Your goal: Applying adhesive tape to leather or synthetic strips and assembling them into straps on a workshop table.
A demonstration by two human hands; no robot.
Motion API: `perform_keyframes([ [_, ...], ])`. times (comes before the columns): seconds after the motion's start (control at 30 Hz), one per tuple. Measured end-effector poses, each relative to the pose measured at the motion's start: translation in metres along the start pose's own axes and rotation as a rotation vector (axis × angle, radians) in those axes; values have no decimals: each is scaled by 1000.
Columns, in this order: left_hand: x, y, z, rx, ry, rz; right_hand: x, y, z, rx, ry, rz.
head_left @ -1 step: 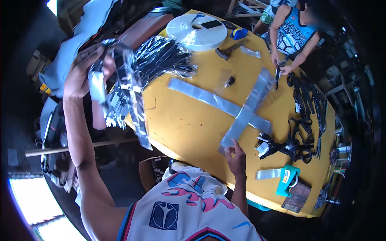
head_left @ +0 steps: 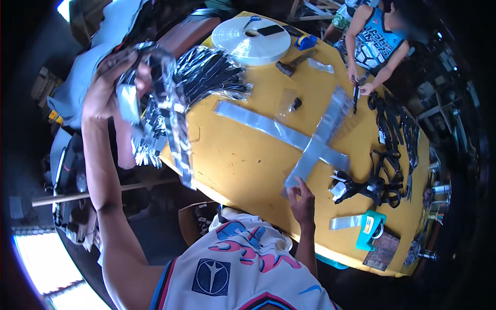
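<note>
My left hand (head_left: 111,90) is raised at the upper left, shut on a bundle of clear plastic sleeves (head_left: 155,108) with black straps inside. One long sleeve (head_left: 178,150) hangs down from it past the edge of the yellow table (head_left: 232,160). My right hand (head_left: 302,199) rests at the near edge, its fingertips touching the end of a clear plastic strip (head_left: 305,168). That strip crosses a second one (head_left: 258,121) lying flat on the table.
A heap of bagged black straps (head_left: 206,72) and a white roll (head_left: 250,39) lie at the far end. Another person (head_left: 372,41) handles black straps (head_left: 392,129) on the right. A teal tape dispenser (head_left: 369,230) sits near the front right corner.
</note>
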State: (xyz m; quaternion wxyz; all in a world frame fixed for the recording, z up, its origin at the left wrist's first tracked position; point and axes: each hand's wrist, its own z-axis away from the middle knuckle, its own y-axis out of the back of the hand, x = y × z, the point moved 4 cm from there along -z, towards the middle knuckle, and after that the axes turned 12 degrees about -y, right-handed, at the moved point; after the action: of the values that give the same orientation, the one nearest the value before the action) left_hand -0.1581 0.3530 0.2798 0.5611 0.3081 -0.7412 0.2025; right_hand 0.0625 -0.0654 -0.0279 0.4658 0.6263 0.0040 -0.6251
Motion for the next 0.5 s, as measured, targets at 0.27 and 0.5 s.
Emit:
perform_keyframes([
  [0.27,20,53,-81,-80,-318,32,-66,-62,7,33,36,-21],
  [0.5,-166,94,21,67,146,-123,-59,-83,7,23,-36,24],
])
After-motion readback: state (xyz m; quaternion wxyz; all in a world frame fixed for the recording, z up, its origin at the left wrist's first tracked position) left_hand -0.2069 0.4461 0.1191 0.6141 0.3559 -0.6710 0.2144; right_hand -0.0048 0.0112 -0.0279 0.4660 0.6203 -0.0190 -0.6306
